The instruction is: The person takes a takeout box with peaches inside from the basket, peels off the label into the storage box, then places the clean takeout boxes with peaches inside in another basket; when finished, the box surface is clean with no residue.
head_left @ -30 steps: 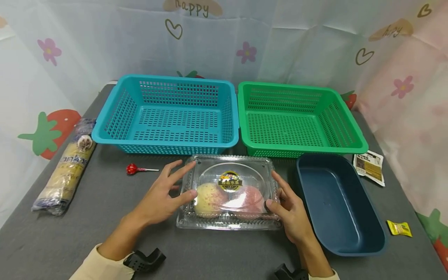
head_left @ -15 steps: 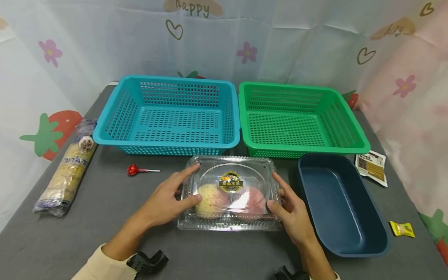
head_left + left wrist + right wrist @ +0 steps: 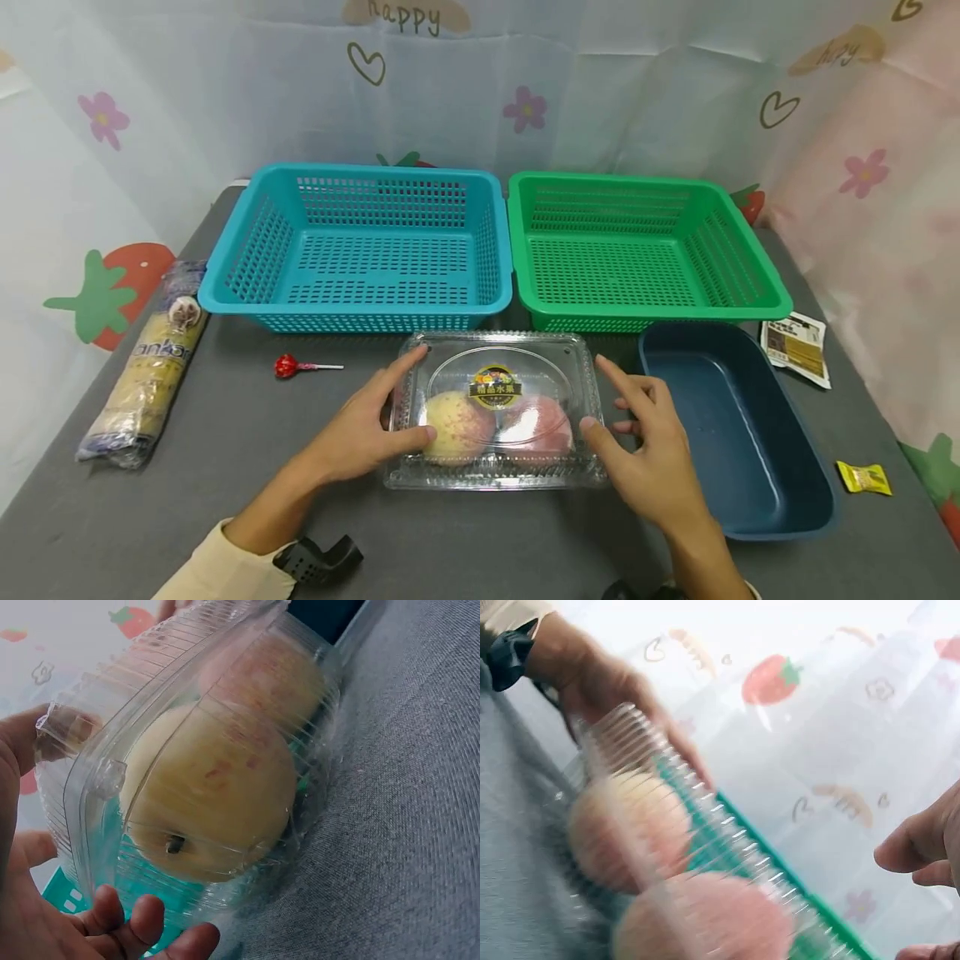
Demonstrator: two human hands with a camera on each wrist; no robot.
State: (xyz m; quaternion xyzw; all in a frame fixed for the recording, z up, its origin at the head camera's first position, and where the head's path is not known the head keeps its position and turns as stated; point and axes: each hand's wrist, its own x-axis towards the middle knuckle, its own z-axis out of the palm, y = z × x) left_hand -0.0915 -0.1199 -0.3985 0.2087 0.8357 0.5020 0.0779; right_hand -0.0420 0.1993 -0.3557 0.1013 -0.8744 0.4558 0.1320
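At the lower centre of the head view, on the grey table [image 3: 225,433], lies the clear clamshell fruit box [image 3: 495,408], with a yellowish apple [image 3: 457,425] on its left and a pinker one [image 3: 536,427] on its right under a round printed sticker. Our left hand [image 3: 363,425] holds the box's left end, index finger stretched along the lid's far corner and thumb pressed to its side; the left wrist view shows the fingertips [image 3: 142,926] curled under the rim. Our right hand [image 3: 648,442] stands just beside the right end with fingers loosely spread and nothing in them, the thumb tip at or very near the rim (the right wrist view is too blurred to settle whether it touches).

We judge the step in hand to be getting a two-handed grip on the box, half made. The next move, as we see it, calls for the right hand to close on the right rim so both ends lift level, since the thin plastic flexes.

Above the box in the frame sit the blue basket [image 3: 225,275] and the green basket [image 3: 750,267], side by side. At lower right lies the dark blue tray [image 3: 780,433], just beside the box.
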